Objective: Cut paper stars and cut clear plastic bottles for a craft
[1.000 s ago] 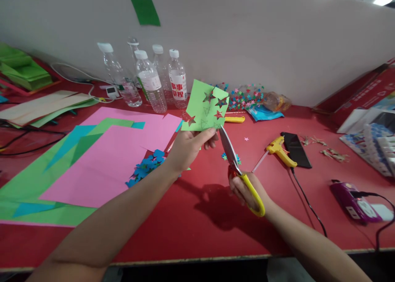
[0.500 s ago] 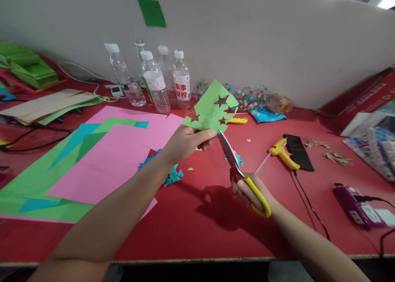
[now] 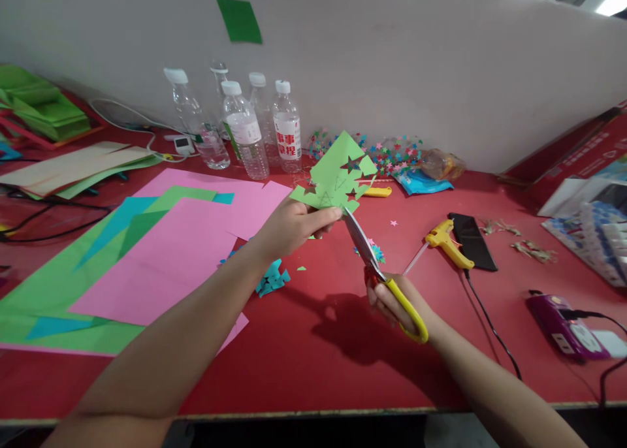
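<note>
Between thumb and fingers, my left hand (image 3: 298, 224) pinches the lower edge of a light green sheet of paper (image 3: 329, 167). Star-shaped holes pierce the sheet, and pencilled stars are drawn on it. My right hand (image 3: 392, 298) grips scissors (image 3: 361, 240) with yellow and red handles; the blades look nearly closed, and their tips meet the paper's lower edge beside my left thumb. Below on the table lie blue paper scraps (image 3: 272, 278) and a small heap of cut paper stars (image 3: 376, 253), partly behind the scissors. One pink star (image 3: 394, 223) lies apart to the right.
Pink sheets (image 3: 166, 258) overlap green and blue ones at left. Several plastic bottles (image 3: 245, 134) stand by the wall. On the right are a yellow glue gun (image 3: 448, 242), a black phone (image 3: 473, 240) and a purple power strip (image 3: 563, 327) with cords. A yellow cutter (image 3: 379, 192) lies behind the paper.
The green paper has tilted and dipped slightly in my left hand. The scissors stay at its lower edge, with hardly any movement. The whole view has shifted a little.
</note>
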Tool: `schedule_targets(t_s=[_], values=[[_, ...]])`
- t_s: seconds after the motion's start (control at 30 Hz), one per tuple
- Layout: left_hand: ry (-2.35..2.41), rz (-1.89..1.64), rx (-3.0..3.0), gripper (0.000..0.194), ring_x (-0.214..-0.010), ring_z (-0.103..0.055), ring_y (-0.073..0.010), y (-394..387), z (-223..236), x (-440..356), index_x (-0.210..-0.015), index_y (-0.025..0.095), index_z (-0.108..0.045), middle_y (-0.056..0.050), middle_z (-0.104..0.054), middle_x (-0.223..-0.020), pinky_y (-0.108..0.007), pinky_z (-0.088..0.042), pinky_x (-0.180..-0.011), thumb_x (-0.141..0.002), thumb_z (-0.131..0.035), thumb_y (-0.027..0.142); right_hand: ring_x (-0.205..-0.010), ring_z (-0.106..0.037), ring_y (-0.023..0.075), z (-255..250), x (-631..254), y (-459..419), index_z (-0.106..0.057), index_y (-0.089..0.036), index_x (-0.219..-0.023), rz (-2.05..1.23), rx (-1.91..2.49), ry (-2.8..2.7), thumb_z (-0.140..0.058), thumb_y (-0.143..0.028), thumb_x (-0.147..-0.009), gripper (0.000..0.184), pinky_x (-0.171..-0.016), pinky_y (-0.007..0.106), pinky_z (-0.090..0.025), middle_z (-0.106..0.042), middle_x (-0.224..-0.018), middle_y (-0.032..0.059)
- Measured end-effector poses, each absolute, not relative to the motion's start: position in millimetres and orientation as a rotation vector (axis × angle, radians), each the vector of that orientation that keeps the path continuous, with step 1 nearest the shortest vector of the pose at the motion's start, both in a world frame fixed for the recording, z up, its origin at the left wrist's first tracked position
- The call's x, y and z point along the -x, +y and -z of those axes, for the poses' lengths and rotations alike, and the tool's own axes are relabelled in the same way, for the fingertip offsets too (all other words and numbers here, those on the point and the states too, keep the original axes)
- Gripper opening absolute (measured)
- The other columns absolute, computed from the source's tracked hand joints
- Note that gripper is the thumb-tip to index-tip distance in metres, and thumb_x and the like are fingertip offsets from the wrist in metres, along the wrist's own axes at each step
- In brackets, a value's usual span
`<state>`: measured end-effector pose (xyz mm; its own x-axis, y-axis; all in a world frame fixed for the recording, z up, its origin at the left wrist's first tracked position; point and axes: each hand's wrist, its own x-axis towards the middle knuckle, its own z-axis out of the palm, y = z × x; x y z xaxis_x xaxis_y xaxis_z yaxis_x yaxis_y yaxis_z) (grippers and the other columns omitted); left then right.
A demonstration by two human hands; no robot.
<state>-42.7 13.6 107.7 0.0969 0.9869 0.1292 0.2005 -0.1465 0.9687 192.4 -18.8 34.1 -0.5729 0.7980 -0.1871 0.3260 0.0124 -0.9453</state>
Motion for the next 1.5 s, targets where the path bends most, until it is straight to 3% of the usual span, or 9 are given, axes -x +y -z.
schedule_targets(t_s=[0.5, 0.7, 1.33, 1.5], values=[[1.251, -1.178, -1.538, 0.032, -0.046, -0.043, -0.0072, 13.7, -107.0, 38.9, -0.050, 0.017, -0.048, 0.003, -0.046, -0.048, -0.022, -0.035, -0.045, -0.077, -0.059, 0.033, -0.032, -0.034, 0.0065, -40.4, -187.9, -17.6, -0.041, -0.023, -0.056, -1.489, 1.266, -1.924, -0.044, -0.070, -0.079, 0.051, -0.037, 0.023, -0.027, -0.040, -0.040, -0.0051], [1.228, -1.180, -1.473, 0.029, -0.044, -0.041, -0.0067, 15.0, -107.9, 35.9, -0.051, 0.018, -0.048, 0.004, -0.044, -0.047, -0.021, -0.034, -0.044, -0.076, -0.058, 0.029, -0.033, -0.035, 0.0079, -38.1, -189.6, -15.6, -0.042, -0.024, -0.057, -1.474, 1.293, -1.915, -0.047, -0.063, -0.080, 0.045, -0.038, 0.024, -0.031, -0.039, -0.038, -0.0058], [1.208, -1.314, -1.463, 0.028, -0.046, -0.045, -0.0077, 16.9, -104.4, 37.6, -0.052, 0.017, -0.051, 0.003, -0.049, -0.049, -0.022, -0.038, -0.047, -0.077, -0.060, 0.027, -0.033, -0.034, 0.0061, -34.7, -192.1, -15.0, -0.046, -0.022, -0.061, -1.560, 1.164, -1.849, -0.049, -0.078, -0.076, 0.058, -0.036, 0.022, -0.028, -0.043, -0.042, -0.0053], [1.146, -1.474, -1.312, 0.031, -0.049, -0.049, -0.0079, 11.0, -91.3, 16.2, -0.059, 0.017, -0.057, 0.001, -0.054, -0.054, -0.022, -0.042, -0.049, -0.081, -0.060, 0.038, -0.031, -0.035, 0.0083, -33.4, -186.7, -20.5, -0.048, -0.022, -0.062, -1.572, 1.104, -1.771, -0.041, -0.079, -0.080, 0.060, -0.041, 0.025, -0.039, -0.040, -0.036, -0.0062]])
